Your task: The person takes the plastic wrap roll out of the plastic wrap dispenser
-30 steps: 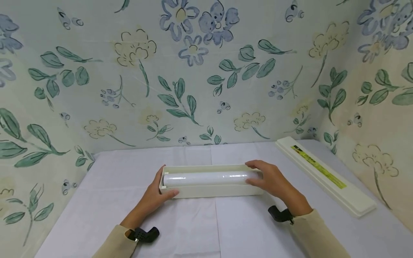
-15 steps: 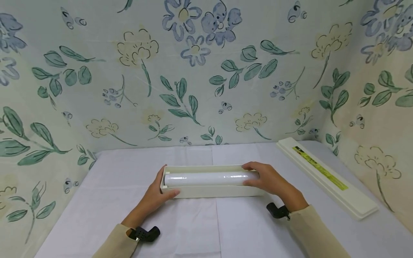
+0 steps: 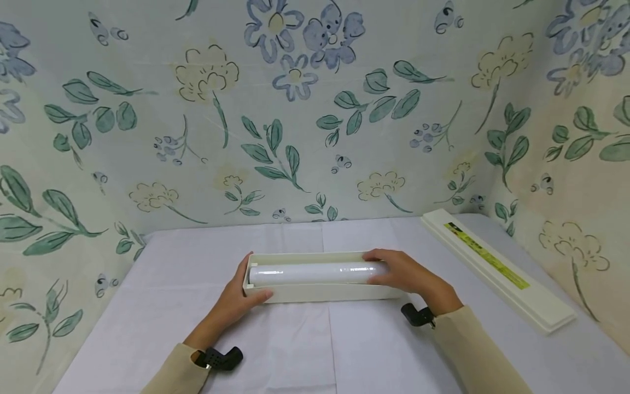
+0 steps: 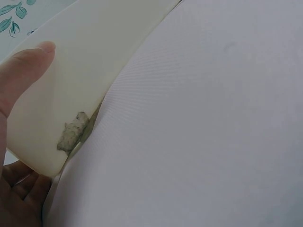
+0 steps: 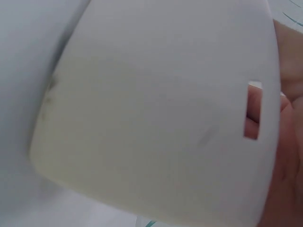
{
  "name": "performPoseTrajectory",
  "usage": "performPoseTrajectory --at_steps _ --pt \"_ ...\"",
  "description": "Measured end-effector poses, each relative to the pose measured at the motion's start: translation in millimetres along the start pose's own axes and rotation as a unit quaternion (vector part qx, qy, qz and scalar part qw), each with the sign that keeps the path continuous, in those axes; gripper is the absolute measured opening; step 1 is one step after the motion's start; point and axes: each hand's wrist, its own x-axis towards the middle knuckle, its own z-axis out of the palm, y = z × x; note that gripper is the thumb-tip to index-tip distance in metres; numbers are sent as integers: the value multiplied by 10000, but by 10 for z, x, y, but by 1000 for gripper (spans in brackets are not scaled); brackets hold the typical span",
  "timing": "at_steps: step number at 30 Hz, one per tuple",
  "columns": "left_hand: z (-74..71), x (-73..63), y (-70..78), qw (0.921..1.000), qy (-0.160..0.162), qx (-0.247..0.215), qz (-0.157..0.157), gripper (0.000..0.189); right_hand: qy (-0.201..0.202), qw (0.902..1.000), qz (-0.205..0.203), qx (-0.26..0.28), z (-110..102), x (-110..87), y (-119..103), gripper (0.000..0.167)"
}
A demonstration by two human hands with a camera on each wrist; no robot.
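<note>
A long cream box [image 3: 325, 293] lies open at the top on the table, holding a glossy white roll of cling film [image 3: 305, 272]. My left hand [image 3: 231, 303] grips the box's left end, thumb on the front wall and fingers around the end. In the left wrist view a greyish patch [image 4: 73, 132] marks the box's lower edge. My right hand [image 3: 406, 271] reaches into the right end, thumb and fingers curled about the roll. The right wrist view shows the box wall [image 5: 151, 123] with a slot, through which fingers [image 5: 253, 111] appear; the roll is hidden there.
A cream lid [image 3: 484, 273] with a yellow-green label lies slanted on the right of the table. White cloth [image 3: 275, 345] covers the table. Flower-printed fabric [image 3: 305, 137] hangs behind and at the sides.
My right hand has slid left along the roll, away from the box's right end. The left hand, the box and the lid have stayed in place.
</note>
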Motion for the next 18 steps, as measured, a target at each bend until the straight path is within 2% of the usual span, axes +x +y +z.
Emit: performPoseTrajectory --at_steps 7,12,18 --pt "1 -1 -11 10000 -15 4 24 105 -347 9987 263 -281 6 66 -54 55" --pt "-1 3 -2 10000 8 28 34 105 -366 9978 379 -391 16 96 -60 54" --pt "-14 -4 5 10000 -13 37 -49 106 -308 9984 273 -399 32 116 -51 51"
